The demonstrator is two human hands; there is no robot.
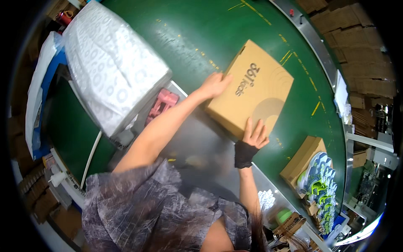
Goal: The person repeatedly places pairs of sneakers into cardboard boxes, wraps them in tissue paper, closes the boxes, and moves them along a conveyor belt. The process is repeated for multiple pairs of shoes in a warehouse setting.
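Observation:
A closed brown cardboard shoe box [256,90] with dark print and pale curved lines on its lid lies at a slant over the green surface, in front of me. My left hand [216,85] grips its left edge, fingers bent over the lid's side. At the near right corner my right hand [255,134], with a black band around the wrist, holds the box too. Its fingers rest spread on the lid, while the thumb is hidden. What is inside the box cannot be seen.
Green belt [189,25] runs beyond a metal edge. White-wrapped stack [113,63] stands at left, a pink tape dispenser [163,105] beside it. At right are an open brown box [304,161] and a row of blue-green shoes [323,185]. A green round object [284,216] sits nearer.

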